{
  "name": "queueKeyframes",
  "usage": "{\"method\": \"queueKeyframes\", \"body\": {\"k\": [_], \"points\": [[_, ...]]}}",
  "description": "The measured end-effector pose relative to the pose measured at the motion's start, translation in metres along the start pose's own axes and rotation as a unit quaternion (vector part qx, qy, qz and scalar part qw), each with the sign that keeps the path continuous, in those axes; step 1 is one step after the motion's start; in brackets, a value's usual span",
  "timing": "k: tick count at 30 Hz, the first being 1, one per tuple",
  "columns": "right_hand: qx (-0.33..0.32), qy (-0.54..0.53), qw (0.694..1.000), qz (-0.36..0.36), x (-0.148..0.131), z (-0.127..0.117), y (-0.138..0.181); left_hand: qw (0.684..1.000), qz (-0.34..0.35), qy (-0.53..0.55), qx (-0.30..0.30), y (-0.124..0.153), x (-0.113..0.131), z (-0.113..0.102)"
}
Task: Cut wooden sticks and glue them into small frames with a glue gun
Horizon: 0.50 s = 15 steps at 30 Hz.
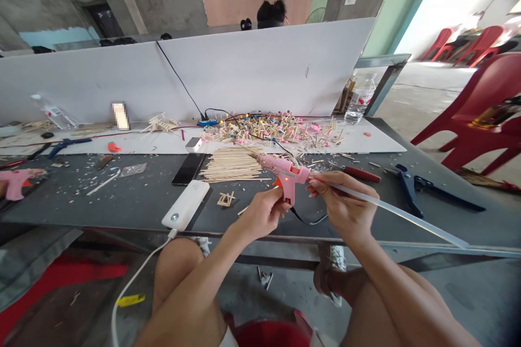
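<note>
My left hand [264,211] is closed around the handle of a pink glue gun [285,172], whose nozzle points to the left and whose small orange light glows. Between the fingers of my right hand [348,203] is a long translucent glue stick [401,216]. Its near end meets the back of the glue gun; how deep it sits inside is hidden by my fingers. Beyond the gun lies a row of thin wooden sticks [232,165]. A small square frame of sticks [226,199] rests on the table left of my left hand.
A white power bank [186,205] and a black phone [188,169] lie to the left. Blue cutting pliers [409,190] and a red-handled tool [362,174] are on the right. Behind is a pile of stick pieces with coloured balls [268,129]. Another pink glue gun [15,183] is at far left.
</note>
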State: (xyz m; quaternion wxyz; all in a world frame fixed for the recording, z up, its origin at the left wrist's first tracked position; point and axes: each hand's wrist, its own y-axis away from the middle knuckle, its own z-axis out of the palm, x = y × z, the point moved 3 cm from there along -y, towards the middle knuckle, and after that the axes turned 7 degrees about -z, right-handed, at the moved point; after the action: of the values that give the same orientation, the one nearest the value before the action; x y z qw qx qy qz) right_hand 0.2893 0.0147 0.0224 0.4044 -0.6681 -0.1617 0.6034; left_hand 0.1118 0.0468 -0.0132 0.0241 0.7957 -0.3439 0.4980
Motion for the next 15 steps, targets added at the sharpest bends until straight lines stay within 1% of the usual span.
{"method": "queueKeyframes", "body": {"k": [8, 15], "points": [[-0.024, 0.053, 0.997, -0.055, -0.0044, -0.0012, -0.0009, 1.0, 0.002, 0.001, -0.003, 0.0003, -0.0015, -0.0006], [-0.03, 0.062, 0.997, -0.042, -0.0062, -0.0013, -0.0016, 1.0, 0.0, 0.019, -0.009, 0.0017, -0.003, 0.0018]]}}
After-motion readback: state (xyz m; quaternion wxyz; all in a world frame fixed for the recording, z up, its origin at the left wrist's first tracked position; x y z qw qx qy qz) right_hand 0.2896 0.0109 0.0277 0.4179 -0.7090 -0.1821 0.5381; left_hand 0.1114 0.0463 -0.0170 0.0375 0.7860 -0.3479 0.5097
